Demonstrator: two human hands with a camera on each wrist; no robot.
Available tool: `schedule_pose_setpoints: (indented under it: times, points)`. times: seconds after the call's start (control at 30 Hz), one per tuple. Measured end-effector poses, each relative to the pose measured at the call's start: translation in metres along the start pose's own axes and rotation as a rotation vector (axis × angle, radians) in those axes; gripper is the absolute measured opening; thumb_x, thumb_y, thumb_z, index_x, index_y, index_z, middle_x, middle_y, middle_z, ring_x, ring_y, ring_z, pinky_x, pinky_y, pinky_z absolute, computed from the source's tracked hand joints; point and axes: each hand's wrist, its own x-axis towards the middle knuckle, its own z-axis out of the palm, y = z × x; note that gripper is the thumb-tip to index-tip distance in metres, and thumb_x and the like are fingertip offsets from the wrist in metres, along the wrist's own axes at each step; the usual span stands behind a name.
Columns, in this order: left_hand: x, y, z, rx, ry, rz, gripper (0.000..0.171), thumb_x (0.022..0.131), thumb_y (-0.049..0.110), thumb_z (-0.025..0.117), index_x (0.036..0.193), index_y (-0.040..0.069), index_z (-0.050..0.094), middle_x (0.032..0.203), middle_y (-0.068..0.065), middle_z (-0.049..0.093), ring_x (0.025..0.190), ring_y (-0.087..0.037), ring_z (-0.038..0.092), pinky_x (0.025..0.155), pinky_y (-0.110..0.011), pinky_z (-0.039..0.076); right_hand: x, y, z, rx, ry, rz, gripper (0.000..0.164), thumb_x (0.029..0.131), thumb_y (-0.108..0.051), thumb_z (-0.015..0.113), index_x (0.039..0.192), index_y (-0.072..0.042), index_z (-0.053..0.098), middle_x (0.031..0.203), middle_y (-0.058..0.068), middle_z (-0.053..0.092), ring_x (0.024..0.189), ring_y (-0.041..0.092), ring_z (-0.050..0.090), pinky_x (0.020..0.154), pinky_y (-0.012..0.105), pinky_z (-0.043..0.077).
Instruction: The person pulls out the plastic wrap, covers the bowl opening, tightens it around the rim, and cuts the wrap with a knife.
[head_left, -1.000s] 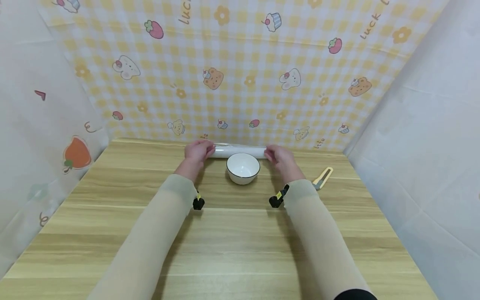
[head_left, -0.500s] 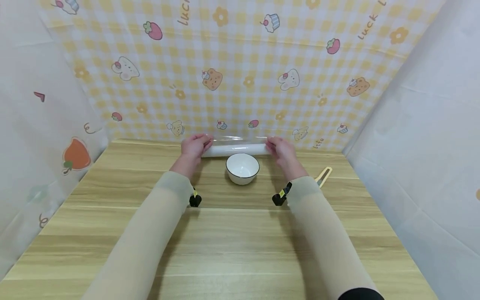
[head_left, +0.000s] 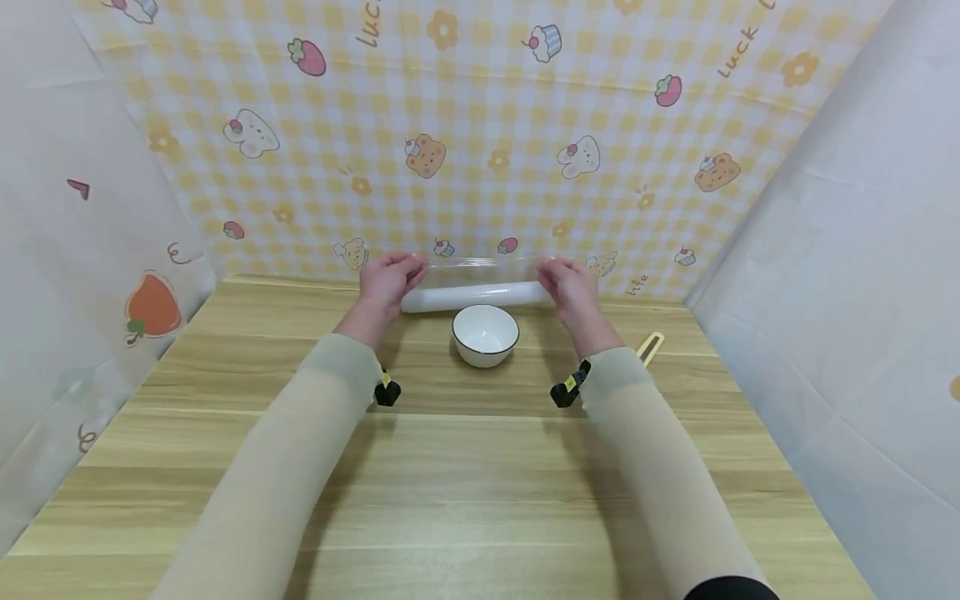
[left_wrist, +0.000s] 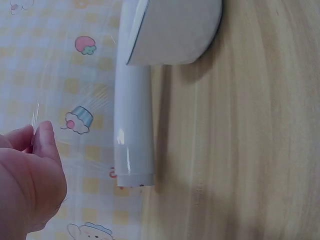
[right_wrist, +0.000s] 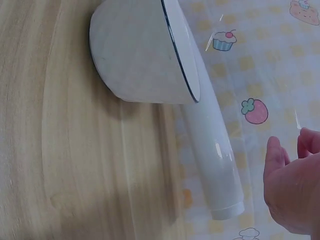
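Note:
A white roll of plastic wrap (head_left: 480,297) lies crosswise at the back of the table, behind a white bowl (head_left: 485,335) with a dark rim. Clear film (head_left: 480,262) stretches in a raised strip beyond the roll. The left hand (head_left: 385,285) pinches one corner of this film (left_wrist: 36,117) between thumb and fingertips, beside the roll's left end. At the other corner, the right hand (head_left: 573,293) holds the film with its fingertips, apart from the roll's right end (right_wrist: 227,207). Both wrist views show the bowl (left_wrist: 180,32) standing in front of the roll.
A yellow loop-handled tool (head_left: 660,336) lies to the right, partly hidden by the right sleeve (head_left: 660,450). Behind the wooden table (head_left: 480,500) rises a checked cloth (head_left: 480,108). White cloth (head_left: 862,292) hangs at both sides.
Both hands have risen and moved slightly apart, drawing the film up and away from the roll. The roll now shows more of its left end and tilts slightly. The bowl stays put.

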Motion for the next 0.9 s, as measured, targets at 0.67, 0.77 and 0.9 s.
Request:
schedule_pose_setpoints:
  times: [0.67,0.77,0.9]
  points:
    - [-0.005,0.025,0.012,-0.034,-0.020,0.043,0.009,0.100,0.000,0.078,0.099,0.007,0.072,0.106,-0.006,0.074,0.123,-0.026,0.076,0.103,-0.029,0.062,-0.005,-0.019,0.006,0.052,-0.013,-0.057,0.021,0.104,-0.003,0.073,0.086,-0.011,0.065,0.109,0.002,0.072,0.116,0.023,0.071,0.121,0.038,0.052]
    - [-0.006,0.028,0.014,-0.026,-0.027,0.058,0.008,0.101,0.001,0.077,0.099,0.007,0.071,0.108,-0.006,0.073,0.112,-0.022,0.078,0.095,-0.024,0.064,-0.005,-0.020,0.006,0.059,-0.007,-0.055,0.021,0.104,-0.003,0.073,0.086,-0.012,0.066,0.108,0.002,0.073,0.113,0.021,0.071,0.120,0.037,0.054]
    - [-0.005,0.031,0.016,-0.049,-0.025,0.064,0.005,0.102,0.000,0.075,0.104,0.004,0.072,0.108,-0.008,0.073,0.094,-0.013,0.078,0.094,-0.023,0.064,-0.004,-0.020,0.005,0.066,-0.003,-0.049,0.020,0.103,-0.003,0.074,0.087,-0.012,0.067,0.108,0.002,0.074,0.108,0.019,0.072,0.117,0.035,0.055]
